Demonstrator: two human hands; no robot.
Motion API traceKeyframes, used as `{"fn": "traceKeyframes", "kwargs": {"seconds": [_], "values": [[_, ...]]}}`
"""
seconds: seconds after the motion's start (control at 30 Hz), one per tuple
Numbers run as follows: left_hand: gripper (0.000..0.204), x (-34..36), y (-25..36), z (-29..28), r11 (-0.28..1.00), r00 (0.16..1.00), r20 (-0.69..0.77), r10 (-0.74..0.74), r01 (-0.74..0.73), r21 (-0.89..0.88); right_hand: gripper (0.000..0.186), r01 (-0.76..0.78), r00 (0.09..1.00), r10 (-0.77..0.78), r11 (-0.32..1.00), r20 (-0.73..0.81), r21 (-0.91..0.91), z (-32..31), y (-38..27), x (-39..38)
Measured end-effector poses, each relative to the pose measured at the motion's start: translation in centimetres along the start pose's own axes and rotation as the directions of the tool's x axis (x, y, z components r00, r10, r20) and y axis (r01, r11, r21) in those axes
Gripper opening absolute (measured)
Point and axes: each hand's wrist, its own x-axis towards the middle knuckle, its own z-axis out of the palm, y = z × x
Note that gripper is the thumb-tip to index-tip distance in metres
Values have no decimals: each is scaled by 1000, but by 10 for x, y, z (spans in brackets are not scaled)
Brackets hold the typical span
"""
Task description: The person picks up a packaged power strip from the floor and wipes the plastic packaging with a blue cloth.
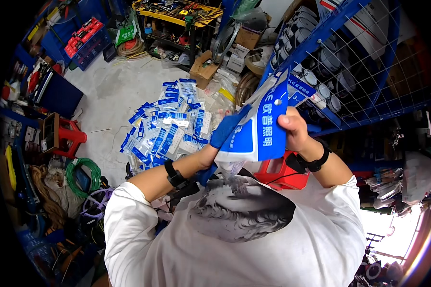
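Note:
A blue-and-white plastic packet (266, 129) with a clear part at its bottom is held up in front of my chest. My right hand (294, 129), bare, grips its right edge, with the thumb on the front face and the other fingers behind it. On the left side my left hand (218, 143), partly covered in blue like a glove, is closed against the packet; its fingertips are hidden. More blue packaging (299, 91) shows just behind the packet's upper right; I cannot tell whether it is held too. Both wrists wear black bands.
Many similar blue-and-white packets (165, 129) lie piled on the grey floor (105, 86) beyond my left arm. A red stool (285, 174) stands below my right hand, another red stool (72, 138) at left. A blue-framed wire-mesh rack (349, 71) rises close on the right.

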Motion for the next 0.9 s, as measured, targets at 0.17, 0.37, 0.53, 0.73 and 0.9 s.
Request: {"fn": "traceKeyframes", "kwargs": {"seconds": [0.17, 0.37, 0.53, 0.73, 0.9], "values": [[55, -4, 71, 39, 946, 978, 13, 210, -207, 248, 40, 10, 987, 13, 990, 158, -141, 9, -15, 3], [55, 30, 103, 16, 863, 961, 189, 201, -265, 430, 39, 221, 958, -157, 938, 239, -268, 0, -1, 16], [52, 63, 69, -61, 860, 988, 90, 126, -154, 487, 40, 42, 999, -41, 998, -20, 47, -9, -1, 14], [42, 35, -38, -149, 653, 944, 321, -82, -193, 732, 40, 176, 954, -123, 969, -273, 176, -15, -15, 17], [48, -5, -95, -77, 863, 861, 114, -496, 473, 180, 40, 299, 879, -129, 900, -459, 318, -45, -38, -9]]}}
